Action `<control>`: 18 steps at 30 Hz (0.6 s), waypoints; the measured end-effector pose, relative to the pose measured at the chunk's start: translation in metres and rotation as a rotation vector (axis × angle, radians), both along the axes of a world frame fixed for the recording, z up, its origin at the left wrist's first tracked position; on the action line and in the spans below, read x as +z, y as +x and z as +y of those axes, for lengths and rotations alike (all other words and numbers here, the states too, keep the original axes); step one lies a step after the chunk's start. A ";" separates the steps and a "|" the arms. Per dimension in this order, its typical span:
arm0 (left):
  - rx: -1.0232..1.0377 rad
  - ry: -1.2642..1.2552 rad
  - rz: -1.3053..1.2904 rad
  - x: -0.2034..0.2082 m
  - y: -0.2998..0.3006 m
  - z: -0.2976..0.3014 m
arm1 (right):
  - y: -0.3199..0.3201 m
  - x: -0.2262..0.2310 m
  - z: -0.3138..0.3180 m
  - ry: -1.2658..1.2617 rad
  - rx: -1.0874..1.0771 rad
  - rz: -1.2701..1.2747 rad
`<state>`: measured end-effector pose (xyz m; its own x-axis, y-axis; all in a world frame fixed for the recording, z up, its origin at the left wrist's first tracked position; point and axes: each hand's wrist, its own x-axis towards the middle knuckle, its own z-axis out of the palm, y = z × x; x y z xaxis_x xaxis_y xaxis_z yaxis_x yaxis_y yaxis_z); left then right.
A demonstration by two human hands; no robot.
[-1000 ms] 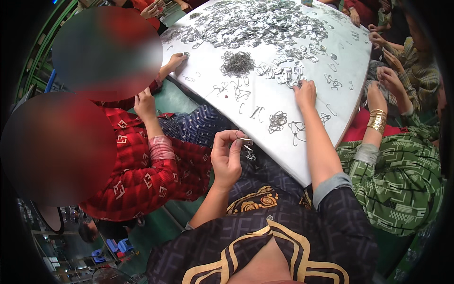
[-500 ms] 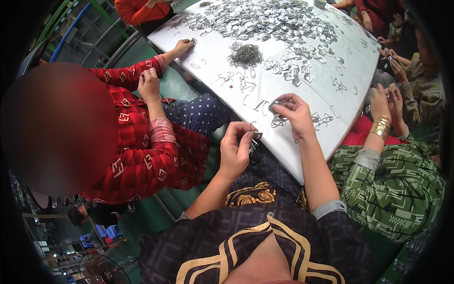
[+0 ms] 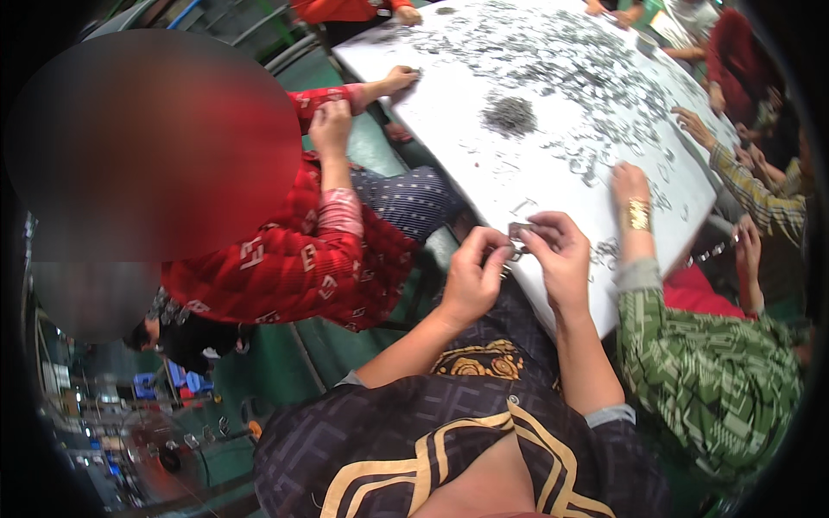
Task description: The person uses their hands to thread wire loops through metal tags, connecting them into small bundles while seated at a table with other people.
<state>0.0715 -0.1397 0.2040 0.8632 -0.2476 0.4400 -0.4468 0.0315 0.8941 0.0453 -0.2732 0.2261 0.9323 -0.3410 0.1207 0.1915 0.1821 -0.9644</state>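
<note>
Over the near edge of the white table, my two hands are close together. My right hand pinches a small flat rectangular metal piece between thumb and fingers. Right beside it, my left hand is closed at the fingertips on another small metal piece. Whether the two pieces touch is blurred. A little metal shows below the left fingers. On the table beyond lies a tangled mound of thin wire hooks, and behind it a wide spread of small silvery metal pieces.
A person in a red patterned jacket sits close on my left. On my right, a person in a green patterned top reaches a braceleted hand onto the table. Other people work along the far sides. A fan stands behind at lower left.
My hands have come together, the right one down and toward the left one with its metal piece. The neighbour's braceleted hand has moved onto the table. The whole view has shifted.
</note>
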 end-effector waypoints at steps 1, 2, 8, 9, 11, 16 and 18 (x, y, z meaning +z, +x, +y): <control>0.005 0.017 -0.019 0.001 -0.002 -0.001 | -0.004 0.002 0.000 -0.007 -0.014 0.018; -0.003 0.009 0.011 -0.002 -0.002 -0.001 | -0.005 0.003 0.001 -0.010 -0.008 0.013; -0.021 -0.004 0.046 -0.014 0.001 -0.005 | -0.006 0.000 0.002 -0.083 -0.066 -0.029; -0.021 0.005 0.049 -0.015 0.001 -0.005 | -0.006 -0.002 0.002 -0.096 -0.074 -0.037; -0.021 0.022 0.056 -0.017 0.000 -0.006 | -0.007 -0.002 0.001 -0.116 -0.089 -0.041; -0.011 0.049 0.037 -0.019 -0.002 -0.007 | -0.010 -0.002 0.000 -0.215 -0.122 -0.068; -0.010 0.050 0.034 -0.019 -0.002 -0.007 | -0.011 -0.004 0.001 -0.204 -0.122 -0.094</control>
<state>0.0693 -0.1464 0.1845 0.8748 -0.2772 0.3974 -0.4158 -0.0087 0.9094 0.0345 -0.2724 0.2216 0.8672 -0.4100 0.2824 0.2903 -0.0445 -0.9559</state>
